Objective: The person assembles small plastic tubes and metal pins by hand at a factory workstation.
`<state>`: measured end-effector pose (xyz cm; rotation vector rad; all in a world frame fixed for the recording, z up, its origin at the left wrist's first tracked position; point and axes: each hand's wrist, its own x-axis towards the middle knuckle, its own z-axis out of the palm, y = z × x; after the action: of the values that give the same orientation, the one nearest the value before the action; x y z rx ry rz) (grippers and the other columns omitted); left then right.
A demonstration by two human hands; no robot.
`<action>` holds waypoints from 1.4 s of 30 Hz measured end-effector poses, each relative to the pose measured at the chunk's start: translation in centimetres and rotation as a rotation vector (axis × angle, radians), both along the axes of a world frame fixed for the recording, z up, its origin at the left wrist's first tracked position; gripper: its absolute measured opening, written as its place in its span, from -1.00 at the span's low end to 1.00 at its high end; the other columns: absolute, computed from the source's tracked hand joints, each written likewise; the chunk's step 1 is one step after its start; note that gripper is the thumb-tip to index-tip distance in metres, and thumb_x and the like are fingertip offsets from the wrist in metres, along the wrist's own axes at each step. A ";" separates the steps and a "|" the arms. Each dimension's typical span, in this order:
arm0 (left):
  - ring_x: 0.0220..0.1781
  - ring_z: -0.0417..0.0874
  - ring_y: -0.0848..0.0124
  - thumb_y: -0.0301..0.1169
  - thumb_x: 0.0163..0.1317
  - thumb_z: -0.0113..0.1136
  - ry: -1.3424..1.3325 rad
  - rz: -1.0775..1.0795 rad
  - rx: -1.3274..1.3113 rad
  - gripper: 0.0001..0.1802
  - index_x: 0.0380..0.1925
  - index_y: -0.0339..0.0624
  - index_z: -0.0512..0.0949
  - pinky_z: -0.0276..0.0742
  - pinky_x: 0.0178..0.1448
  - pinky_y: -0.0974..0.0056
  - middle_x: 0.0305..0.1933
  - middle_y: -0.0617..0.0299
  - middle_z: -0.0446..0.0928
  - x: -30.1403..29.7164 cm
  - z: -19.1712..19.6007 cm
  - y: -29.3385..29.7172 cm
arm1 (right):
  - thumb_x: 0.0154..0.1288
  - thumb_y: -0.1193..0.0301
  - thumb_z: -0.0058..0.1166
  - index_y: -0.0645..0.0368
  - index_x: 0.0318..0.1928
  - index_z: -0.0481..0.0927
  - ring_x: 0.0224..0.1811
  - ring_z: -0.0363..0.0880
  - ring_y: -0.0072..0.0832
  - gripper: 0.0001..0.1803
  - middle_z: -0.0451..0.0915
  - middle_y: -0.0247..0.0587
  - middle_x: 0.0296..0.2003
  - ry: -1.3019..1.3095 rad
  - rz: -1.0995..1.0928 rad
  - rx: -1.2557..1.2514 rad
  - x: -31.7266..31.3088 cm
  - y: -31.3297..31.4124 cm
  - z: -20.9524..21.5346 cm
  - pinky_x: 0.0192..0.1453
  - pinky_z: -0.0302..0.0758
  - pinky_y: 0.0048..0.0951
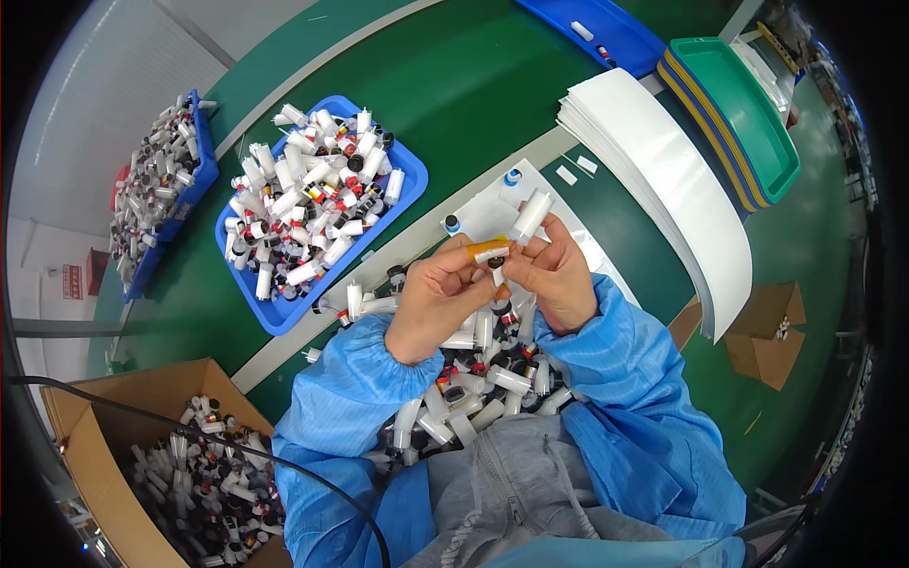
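Observation:
My left hand (pixel 428 301) is closed in a pinch on a small yellow-orange piece (pixel 476 252) with a white strip along it. Close beside it, my right hand (pixel 557 276) grips a white translucent plastic cylinder (pixel 532 216), tilted up to the right. A small dark round part (pixel 495 263) shows between the fingertips of both hands; I cannot tell which hand holds it. Below the hands lies a heap of white cylinders with black and red ends (pixel 488 383). Beyond them, two small blue pieces with dark tops (pixel 512 177) stand on a white sheet.
A blue tray (pixel 417 180) heaped with similar parts sits left on the green table (pixel 454 71), another blue tray (pixel 201 161) farther left. A cardboard box (pixel 80 464) of parts stands lower left. To the right are stacked white sheets (pixel 663 180) and green, yellow and blue trays (pixel 743 118).

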<state>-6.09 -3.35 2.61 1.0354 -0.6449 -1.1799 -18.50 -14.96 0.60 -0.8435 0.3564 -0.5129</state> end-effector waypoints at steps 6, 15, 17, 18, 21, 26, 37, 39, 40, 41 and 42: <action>-0.03 0.58 0.44 -0.74 0.20 0.10 -0.252 0.127 -0.100 -0.64 0.03 -0.42 0.53 0.59 0.00 0.40 -0.01 0.22 0.42 -0.3 -1.2 0.1 | 0.20 0.69 0.13 0.27 0.29 0.10 -0.23 0.61 -0.43 -0.30 0.59 -0.05 -0.15 0.023 -0.057 -0.049 0.3 0.7 -1.0 -0.18 0.57 -0.42; 0.27 0.44 0.25 -0.61 0.26 0.16 -0.387 -0.003 -0.163 -0.72 -0.02 -0.35 0.61 0.52 0.16 0.29 0.43 -0.03 0.18 0.2 -0.4 0.5 | 0.05 0.74 0.22 0.20 0.40 0.00 -0.29 0.61 -0.45 -0.06 0.53 -0.21 -0.33 -0.039 -0.012 -0.065 -0.4 0.1 -2.2 -0.28 0.60 -0.47; 0.27 0.47 0.27 -0.58 0.23 0.19 -0.387 -0.034 -0.236 -0.71 -0.03 -0.26 0.63 0.52 0.18 0.28 0.41 -0.06 0.25 0.3 -0.4 0.8 | 0.02 0.74 0.25 0.17 0.42 -0.03 -0.31 0.60 -0.44 0.00 0.49 -0.20 -0.33 -0.052 0.053 -0.060 -0.3 -0.3 -2.0 -0.29 0.62 -0.44; 0.27 0.47 0.27 -0.58 0.23 0.19 -0.387 -0.034 -0.235 -0.71 -0.03 -0.26 0.63 0.52 0.18 0.28 0.41 -0.06 0.25 0.4 -0.1 0.9 | -0.01 0.74 0.28 0.14 0.44 -0.06 -0.33 0.60 -0.43 0.05 0.46 -0.20 -0.33 -0.052 0.095 -0.060 -0.5 -0.5 -1.8 -0.30 0.64 -0.42; -0.06 0.68 0.33 -0.70 0.20 0.14 -0.405 -0.191 -0.353 -0.68 -0.05 -0.27 0.63 0.61 -0.02 0.33 0.10 0.00 0.58 0.7 0.6 0.8 | -0.03 0.71 0.30 0.04 0.47 -0.12 -0.31 0.58 -0.43 0.13 0.37 -0.12 -0.10 -0.020 0.208 -0.005 -0.2 -0.1 -1.2 -0.29 0.68 -0.42; -0.26 0.70 0.42 -0.67 0.23 0.11 -0.317 0.254 -0.213 -0.70 -0.05 -0.30 0.62 0.61 -0.12 0.36 -0.10 0.11 0.67 5.3 2.7 2.1 | 0.17 0.66 0.19 0.09 0.47 -0.05 0.01 0.50 -0.42 -0.06 0.40 -0.11 0.02 -0.073 0.042 -0.193 0.2 -0.8 -1.9 0.08 0.51 -0.43; -0.01 0.59 0.17 -0.63 -0.08 0.29 -1.588 -0.173 -0.095 -0.67 -0.23 -0.11 0.64 0.48 0.00 0.12 -0.07 0.14 0.60 7.9 -0.1 2.9 | 0.25 0.59 0.15 0.24 0.39 0.09 0.05 0.50 -0.42 -0.25 0.49 -0.08 -0.01 0.076 -0.036 -0.141 -0.1 -0.8 -1.7 0.26 0.36 -0.40; -0.04 0.60 0.19 -0.62 -0.05 0.27 -1.576 -0.304 -0.121 -0.70 -0.26 -0.09 0.64 0.47 -0.05 0.12 -0.10 0.15 0.60 6.9 -1.2 2.4 | 0.25 0.59 0.15 0.25 0.38 0.09 0.04 0.50 -0.42 -0.25 0.50 -0.09 -0.03 0.076 -0.042 -0.131 0.0 -0.8 -1.8 0.26 0.36 -0.40; -0.08 0.60 0.18 -0.60 -0.03 0.27 -1.560 -0.404 -0.016 -0.73 -0.27 -0.10 0.64 0.46 -0.11 0.11 -0.15 0.16 0.60 6.8 -1.2 2.2 | 0.26 0.58 0.15 0.23 0.39 0.09 0.05 0.50 -0.42 -0.26 0.51 -0.07 -0.02 0.090 -0.048 -0.132 0.0 -0.8 -1.8 0.25 0.36 -0.41; -0.13 0.60 0.18 -0.58 -0.02 0.27 -1.540 -0.500 0.091 -0.75 -0.28 -0.11 0.64 0.44 -0.17 0.11 -0.20 0.17 0.59 6.7 -1.1 2.0 | 0.27 0.56 0.14 0.22 0.39 0.09 0.06 0.50 -0.42 -0.26 0.52 -0.06 -0.02 0.102 -0.053 -0.134 0.0 -0.8 -1.7 0.25 0.36 -0.42; -0.13 0.60 0.18 -0.58 -0.02 0.27 -1.541 -0.506 0.083 -0.75 -0.28 -0.11 0.64 0.44 -0.17 0.11 -0.20 0.17 0.59 6.6 -0.7 1.8 | 0.27 0.56 0.14 0.22 0.39 0.09 0.06 0.50 -0.42 -0.26 0.52 -0.06 -0.02 0.103 -0.062 -0.136 0.0 -0.8 -1.7 0.25 0.36 -0.42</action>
<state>0.55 -1.52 1.89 1.8492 -2.1458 -0.5939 -18.53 -15.76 -1.15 -0.9948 0.4470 -0.5570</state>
